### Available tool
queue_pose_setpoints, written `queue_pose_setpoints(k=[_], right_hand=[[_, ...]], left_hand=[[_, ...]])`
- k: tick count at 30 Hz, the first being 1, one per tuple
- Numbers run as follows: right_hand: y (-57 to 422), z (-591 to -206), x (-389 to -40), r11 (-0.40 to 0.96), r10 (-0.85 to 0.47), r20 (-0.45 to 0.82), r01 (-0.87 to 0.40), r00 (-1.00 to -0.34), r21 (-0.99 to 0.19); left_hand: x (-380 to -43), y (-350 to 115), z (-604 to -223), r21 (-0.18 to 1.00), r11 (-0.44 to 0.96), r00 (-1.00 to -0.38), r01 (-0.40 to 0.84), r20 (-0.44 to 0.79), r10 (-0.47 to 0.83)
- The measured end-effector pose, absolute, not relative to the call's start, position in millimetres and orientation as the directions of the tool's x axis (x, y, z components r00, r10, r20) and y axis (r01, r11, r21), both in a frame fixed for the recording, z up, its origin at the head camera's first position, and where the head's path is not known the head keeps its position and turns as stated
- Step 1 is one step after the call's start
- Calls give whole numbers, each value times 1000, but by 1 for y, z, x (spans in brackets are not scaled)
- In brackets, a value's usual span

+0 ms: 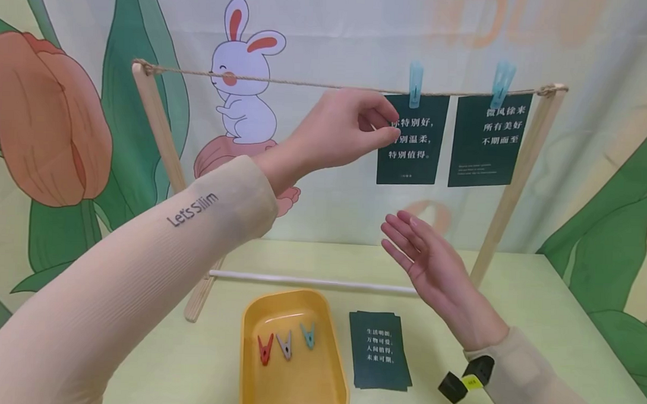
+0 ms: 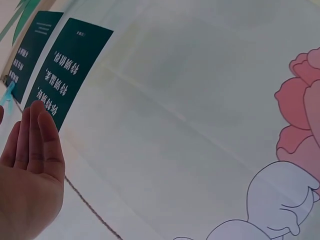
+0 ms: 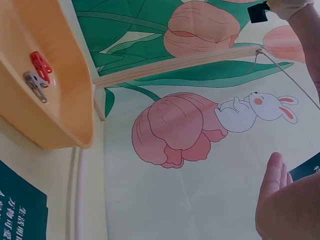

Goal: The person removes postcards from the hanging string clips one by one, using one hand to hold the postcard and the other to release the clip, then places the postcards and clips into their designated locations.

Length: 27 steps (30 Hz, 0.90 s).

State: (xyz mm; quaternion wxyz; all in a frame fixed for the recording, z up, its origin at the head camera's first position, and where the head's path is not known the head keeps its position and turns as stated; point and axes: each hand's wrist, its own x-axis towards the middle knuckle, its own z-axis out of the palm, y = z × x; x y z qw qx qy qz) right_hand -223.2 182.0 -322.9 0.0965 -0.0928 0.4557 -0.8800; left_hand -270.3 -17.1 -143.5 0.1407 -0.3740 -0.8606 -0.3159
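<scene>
We see a pale counter point(image 1: 539, 304) carrying a wooden frame point(image 1: 161, 131), with a rope point(image 1: 295, 83) strung across its top. In front stands a yellow tray point(image 1: 295, 385), cut off by the head view's lower edge. The left hand point(image 1: 347, 124) hovers just under the rope, fingers loosely bent, its grip visibly holding nothing. Lower, the right hand point(image 1: 436, 271) shows its palm, fingers nearly straight, grip unoccupied. A stack of cards point(image 1: 380, 373) lies beside the tray. Two green cards hang side by side: the left card point(image 1: 410, 169), partly behind the left fingertips, and the right card point(image 1: 486, 151). Blue clothespins point(image 1: 415, 86) fasten them, one each. Inside the tray, we find three clothespins: red point(image 1: 265, 350), grey point(image 1: 284, 346), light blue point(image 1: 308, 336).
</scene>
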Motion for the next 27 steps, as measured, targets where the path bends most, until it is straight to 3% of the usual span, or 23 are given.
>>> queue_pose_setpoints(k=[27], right_hand=[[186, -311, -253, -676, -174, 84, 57, -981, -735]], left_hand=[[-281, 3, -108, 427, 544, -678, 723, 592, 437]])
